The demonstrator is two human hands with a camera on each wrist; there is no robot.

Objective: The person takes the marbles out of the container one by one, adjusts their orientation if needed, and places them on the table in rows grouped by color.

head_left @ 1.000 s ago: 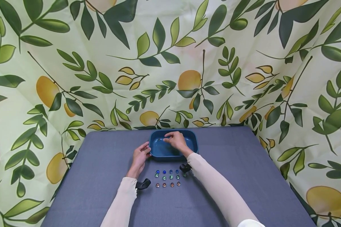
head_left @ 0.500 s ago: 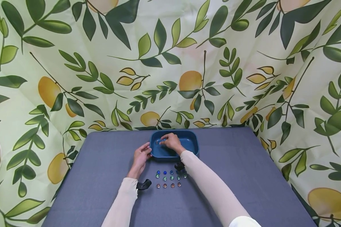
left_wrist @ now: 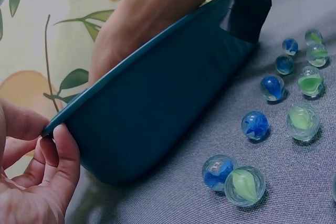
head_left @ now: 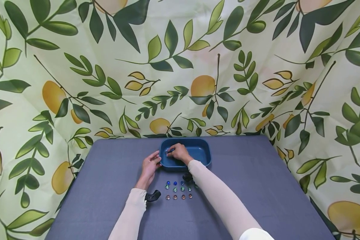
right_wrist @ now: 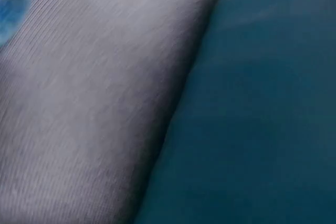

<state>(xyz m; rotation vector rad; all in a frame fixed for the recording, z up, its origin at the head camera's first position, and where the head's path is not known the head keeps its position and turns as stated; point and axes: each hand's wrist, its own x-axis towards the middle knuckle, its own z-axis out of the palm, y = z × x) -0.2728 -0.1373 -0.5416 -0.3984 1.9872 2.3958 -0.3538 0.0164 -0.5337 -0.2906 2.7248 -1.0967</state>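
A dark blue tray (head_left: 201,151) stands at the back of the table. My left hand (head_left: 149,166) pinches its left rim, thumb and fingers on either side, as the left wrist view shows. Inside the tray's left end, my right hand (head_left: 180,153) is bent down with curled fingertips pinching a small marble (head_left: 166,152), its colour hard to make out. In front of the tray lie rows of blue marbles (head_left: 175,183), green marbles (head_left: 182,189) and orange marbles (head_left: 175,197). The right wrist view shows only the tray's outer wall (right_wrist: 252,103), cloth and part of a blue marble (right_wrist: 10,6).
Grey cloth (head_left: 117,186) covers the table. A leaf-and-fruit patterned curtain (head_left: 174,76) hangs close behind the tray and along both sides. A black wrist camera (left_wrist: 244,9) on the right arm hangs beside the tray's front wall, near the marbles.
My right hand has moved left and lower inside the tray, its fingertips closing on the small marble at the left end. My left hand keeps its hold on the rim.
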